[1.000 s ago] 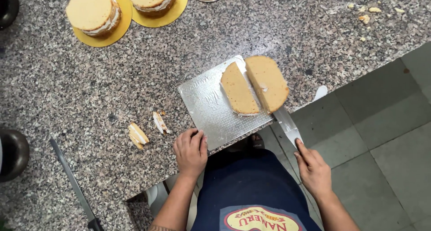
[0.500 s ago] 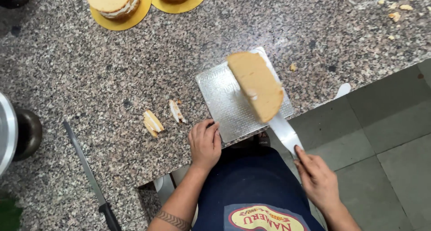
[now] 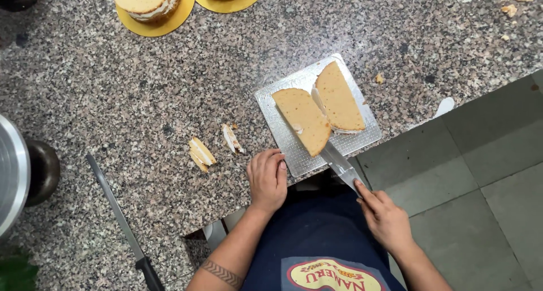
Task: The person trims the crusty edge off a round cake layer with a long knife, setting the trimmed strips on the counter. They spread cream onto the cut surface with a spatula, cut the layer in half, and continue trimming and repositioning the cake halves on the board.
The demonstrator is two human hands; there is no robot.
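Bare forearms, banded tattoo near the left elbow, navy apron, oval red-and-yellow badge

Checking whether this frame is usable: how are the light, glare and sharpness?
Head view: light is even and soft; the silver cake board shows mild sheen, no blown glare; cake halves, left hand and right hand are sharp; the steel pot at the left edge is cropped.

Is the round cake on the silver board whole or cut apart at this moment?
Cut apart: two halves lie on the silver board, a gap between them, with the knife blade under the nearer half.
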